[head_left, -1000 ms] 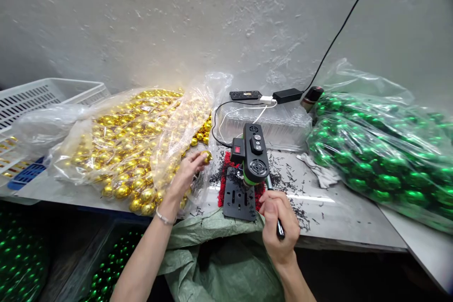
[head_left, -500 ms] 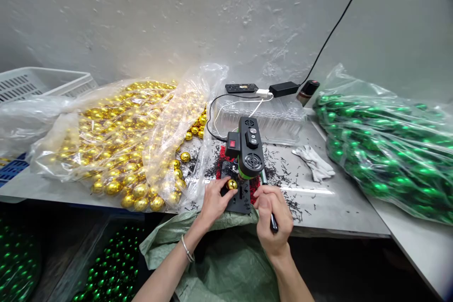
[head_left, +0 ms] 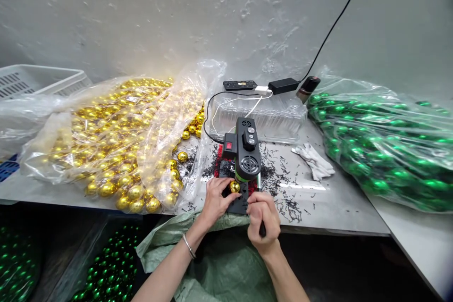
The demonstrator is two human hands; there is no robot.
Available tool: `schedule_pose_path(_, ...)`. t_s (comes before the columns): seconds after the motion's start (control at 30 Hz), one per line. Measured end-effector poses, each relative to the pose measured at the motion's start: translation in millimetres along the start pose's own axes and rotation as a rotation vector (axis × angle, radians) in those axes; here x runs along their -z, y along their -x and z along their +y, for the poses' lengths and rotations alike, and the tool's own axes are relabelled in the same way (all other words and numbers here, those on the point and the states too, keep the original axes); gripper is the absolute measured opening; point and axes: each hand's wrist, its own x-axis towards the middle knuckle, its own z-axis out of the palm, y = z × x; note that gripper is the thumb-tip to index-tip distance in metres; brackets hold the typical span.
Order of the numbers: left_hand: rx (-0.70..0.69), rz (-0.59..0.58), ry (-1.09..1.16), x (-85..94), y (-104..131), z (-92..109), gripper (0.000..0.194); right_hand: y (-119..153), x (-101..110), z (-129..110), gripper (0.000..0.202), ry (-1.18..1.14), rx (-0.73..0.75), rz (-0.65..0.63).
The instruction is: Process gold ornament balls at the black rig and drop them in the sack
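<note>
Between thumb and fingers, my left hand (head_left: 216, 200) pinches a shiny gold bauble (head_left: 234, 187) under the head of a small black bench drill press (head_left: 248, 151). The drill tip and its contact with the bauble are hidden by the machine's head. My right hand (head_left: 264, 217) is wrapped round the press's lever handle (head_left: 262, 229), whose dark end shows below the fingers. The machine's black base plate (head_left: 238, 206) lies beneath the bauble, with red material around it and dark shavings scattered about.
A clear bag of gold baubles (head_left: 116, 137) lies left, and a bag of green baubles (head_left: 385, 151) right. Behind the press are clear plastic trays (head_left: 279, 118), a power adapter (head_left: 283, 86) and cables. White gloves (head_left: 313, 161) lie to the right. A green sack (head_left: 226, 255) hangs at the table edge.
My right hand has moved left and slightly down with the lever, closer to the press. My left hand still holds the bauble under the head. The camera view has shifted a little.
</note>
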Motion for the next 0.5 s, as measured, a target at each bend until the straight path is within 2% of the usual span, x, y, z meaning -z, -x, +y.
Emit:
schedule_pose_path(0.13,-0.015,0.011,-0.005,-0.8,0.6,-0.9,0.033,17.3,-9.4,14.7,0.020,0.048,0.065,0.047)
schedule_pose_path(0.3,-0.024,0.004,-0.010,-0.2,1.0,-0.7,0.032,29.6,-17.5,25.8,0.020,0.059,0.037,0.092)
schedule_pose_path(0.43,-0.023,0.005,0.000,0.9,-0.4,-0.1,0.031,25.8,-19.3,27.8,0.021,0.078,0.143,0.051)
schedule_pose_path(0.5,-0.025,0.008,0.005,0.8,-3.1,0.1,0.031,15.9,-16.1,20.9,0.022,0.053,0.132,0.076)
